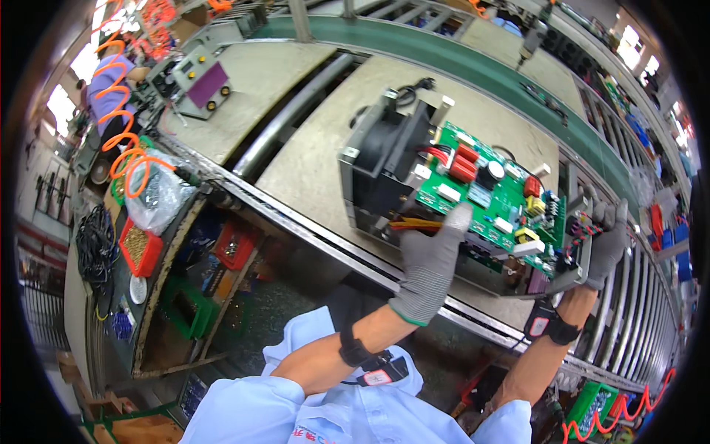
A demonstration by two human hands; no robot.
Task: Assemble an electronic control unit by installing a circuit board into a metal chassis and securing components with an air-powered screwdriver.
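Observation:
An open electrical unit lies on the workbench in front of me. Its green circuit board (510,194) carries red, yellow and white parts, and a black fan housing (376,159) forms its left end. My left hand (425,268), in a grey knit glove, is closed at the near edge of the board, thumb on top. Its other fingers are hidden beside a bundle of orange and yellow wires (414,223). Around the metal end panel (580,268) at the unit's right side, my gloved right hand (609,248) is closed, near some twisted wires.
A pale board (318,152) on the roller line bears the unit; bare rollers (625,318) run on at the right. Another panelled unit (201,83) stands far left. Red and green bins of small parts (140,248) sit left, beneath a coiled orange air hose (118,111).

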